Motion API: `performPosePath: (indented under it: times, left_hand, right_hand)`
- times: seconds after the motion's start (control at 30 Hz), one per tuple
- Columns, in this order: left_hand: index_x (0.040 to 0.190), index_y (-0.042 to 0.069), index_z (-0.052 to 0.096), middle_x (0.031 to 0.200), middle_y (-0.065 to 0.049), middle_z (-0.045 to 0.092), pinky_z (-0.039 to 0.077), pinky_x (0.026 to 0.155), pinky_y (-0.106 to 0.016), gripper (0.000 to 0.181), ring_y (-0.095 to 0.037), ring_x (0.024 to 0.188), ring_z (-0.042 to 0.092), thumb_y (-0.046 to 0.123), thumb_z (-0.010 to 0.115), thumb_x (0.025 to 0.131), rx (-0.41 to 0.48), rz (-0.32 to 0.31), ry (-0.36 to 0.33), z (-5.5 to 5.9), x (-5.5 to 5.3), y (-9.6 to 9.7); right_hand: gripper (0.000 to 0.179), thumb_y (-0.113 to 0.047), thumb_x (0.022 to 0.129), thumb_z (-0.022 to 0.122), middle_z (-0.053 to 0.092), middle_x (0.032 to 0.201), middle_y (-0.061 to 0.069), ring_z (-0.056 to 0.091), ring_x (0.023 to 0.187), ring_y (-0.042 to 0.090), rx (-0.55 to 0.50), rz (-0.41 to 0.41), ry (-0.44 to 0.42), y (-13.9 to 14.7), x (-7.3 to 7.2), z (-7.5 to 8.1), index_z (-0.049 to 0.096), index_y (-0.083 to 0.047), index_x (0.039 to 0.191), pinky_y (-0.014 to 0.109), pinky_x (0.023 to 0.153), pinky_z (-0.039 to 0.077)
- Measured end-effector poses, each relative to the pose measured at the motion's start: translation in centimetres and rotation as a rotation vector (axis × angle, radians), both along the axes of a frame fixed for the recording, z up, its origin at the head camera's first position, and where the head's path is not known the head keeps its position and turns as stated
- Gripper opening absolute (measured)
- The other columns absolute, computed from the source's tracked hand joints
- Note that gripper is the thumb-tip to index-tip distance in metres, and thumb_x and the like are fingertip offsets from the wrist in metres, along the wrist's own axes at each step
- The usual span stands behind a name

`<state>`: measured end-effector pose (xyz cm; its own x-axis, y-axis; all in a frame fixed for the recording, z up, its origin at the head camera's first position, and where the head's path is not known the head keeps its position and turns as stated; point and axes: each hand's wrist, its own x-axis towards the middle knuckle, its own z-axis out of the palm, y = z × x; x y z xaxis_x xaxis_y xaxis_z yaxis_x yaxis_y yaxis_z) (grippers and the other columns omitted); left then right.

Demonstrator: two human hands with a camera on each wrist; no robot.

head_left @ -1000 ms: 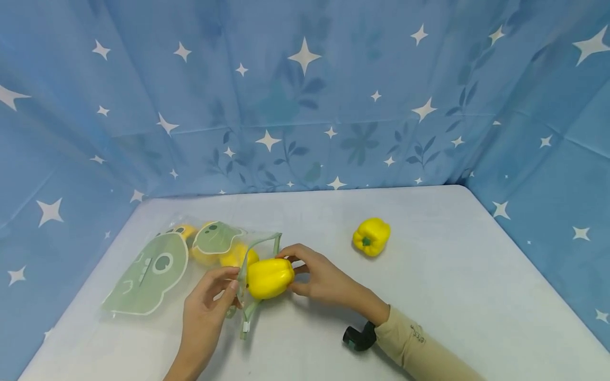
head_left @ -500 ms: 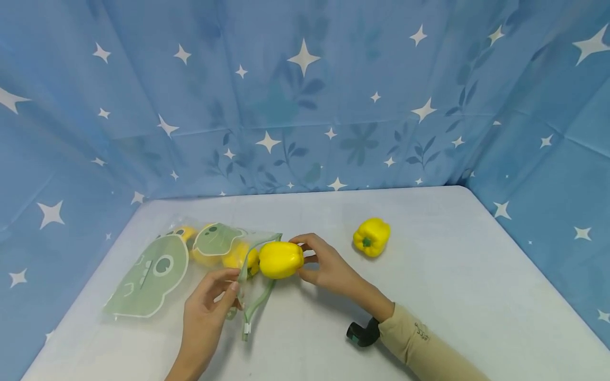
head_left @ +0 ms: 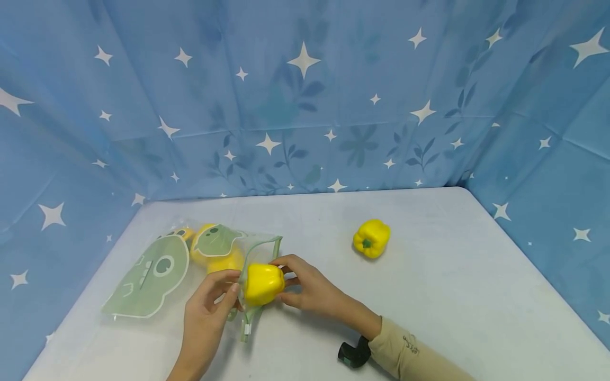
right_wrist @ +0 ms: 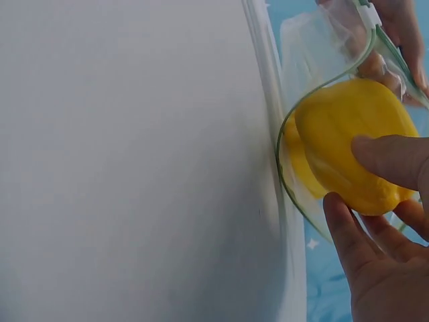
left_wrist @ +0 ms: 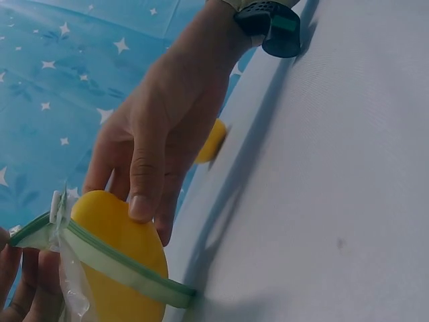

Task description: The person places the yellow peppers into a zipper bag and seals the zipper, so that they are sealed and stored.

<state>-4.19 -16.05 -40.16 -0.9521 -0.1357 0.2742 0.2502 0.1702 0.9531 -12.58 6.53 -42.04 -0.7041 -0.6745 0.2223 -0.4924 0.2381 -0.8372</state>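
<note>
My right hand [head_left: 310, 286] holds a yellow bell pepper [head_left: 263, 284] at the mouth of a clear zip bag [head_left: 147, 280] with a green dinosaur print. In the right wrist view the thumb and fingers are round the near end of the bell pepper [right_wrist: 355, 144], whose far end is inside the bag's green rim [right_wrist: 280, 161]. My left hand [head_left: 206, 312] pinches the rim of the bag mouth near its white slider [head_left: 247, 329]. Several yellow things [head_left: 226, 263] lie inside the bag, partly hidden by the print.
Another yellow bell pepper [head_left: 371, 239] lies on the white table [head_left: 452, 296], right of the bag and farther back. A black wrist-worn device [head_left: 354, 353] sits at the right cuff. A blue star-patterned curtain [head_left: 305, 106] borders the table at the back and sides.
My right hand raised the bell pepper away to the upper right, then brought it down and left into the bag mouth. One yellow thing inside has shifted deeper. The left hand stays put.
</note>
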Motion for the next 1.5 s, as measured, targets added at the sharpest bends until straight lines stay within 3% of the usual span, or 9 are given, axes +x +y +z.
performPosePath:
  times: [0.2,0.43,0.63,1.0,1.2,1.5]
  left_hand:
    - [0.122,0.002,0.066,0.115,-0.001,0.069,0.060,0.064,-0.026,0.021,-0.014,0.078,0.064,0.001,0.065,0.101,-0.007,0.003,-0.004,0.1,0.0,0.0]
    - [0.122,0.003,0.067,0.110,-0.001,0.070,0.060,0.063,-0.026,0.021,-0.014,0.078,0.064,0.000,0.065,0.101,-0.015,-0.001,0.001,0.2,0.0,-0.3]
    - [0.122,0.003,0.067,0.106,-0.004,0.070,0.060,0.064,-0.027,0.021,-0.015,0.076,0.063,0.001,0.065,0.101,0.000,-0.007,0.002,0.2,-0.1,-0.4]
    - [0.122,0.003,0.067,0.108,-0.003,0.070,0.060,0.063,-0.027,0.022,-0.014,0.074,0.062,0.000,0.065,0.101,0.004,-0.012,0.022,0.0,-0.2,-0.3]
    - [0.122,0.003,0.067,0.106,-0.004,0.070,0.060,0.062,-0.028,0.022,-0.015,0.076,0.063,-0.001,0.065,0.101,-0.009,-0.011,0.026,0.0,-0.2,-0.1]
    - [0.124,0.007,0.067,0.119,0.001,0.068,0.060,0.064,-0.026,0.022,-0.013,0.082,0.066,0.003,0.065,0.102,-0.061,-0.007,-0.008,0.1,-0.1,0.1]
  right_hand:
    - [0.063,-0.001,0.093,0.076,0.054,0.146,0.007,0.059,0.132,0.025,-0.001,0.000,-0.018,-0.3,0.4,0.4,0.047,-0.014,0.148,0.021,0.105,0.056]
    - [0.059,0.000,0.094,0.075,0.056,0.147,0.001,0.059,0.133,0.024,-0.004,-0.020,-0.038,1.0,-0.3,1.3,0.051,-0.018,0.145,0.028,0.108,0.056]
    - [0.061,0.003,0.093,0.074,0.056,0.146,0.002,0.059,0.133,0.024,-0.016,-0.096,-0.025,2.1,-1.1,2.0,0.051,-0.017,0.146,0.034,0.110,0.056]
    - [0.060,0.005,0.091,0.072,0.055,0.145,0.007,0.059,0.127,0.026,-0.028,-0.210,0.040,1.9,-1.6,0.8,0.051,-0.012,0.144,0.036,0.104,0.060]
    - [0.060,0.003,0.091,0.075,0.055,0.143,0.012,0.061,0.125,0.029,-0.014,-0.143,0.062,0.9,-1.1,0.0,0.050,-0.008,0.145,0.037,0.103,0.061]
    - [0.060,-0.003,0.093,0.076,0.054,0.143,0.010,0.060,0.125,0.024,-0.023,-0.043,0.053,-1.2,-0.2,-0.1,0.049,-0.011,0.146,0.023,0.101,0.059]
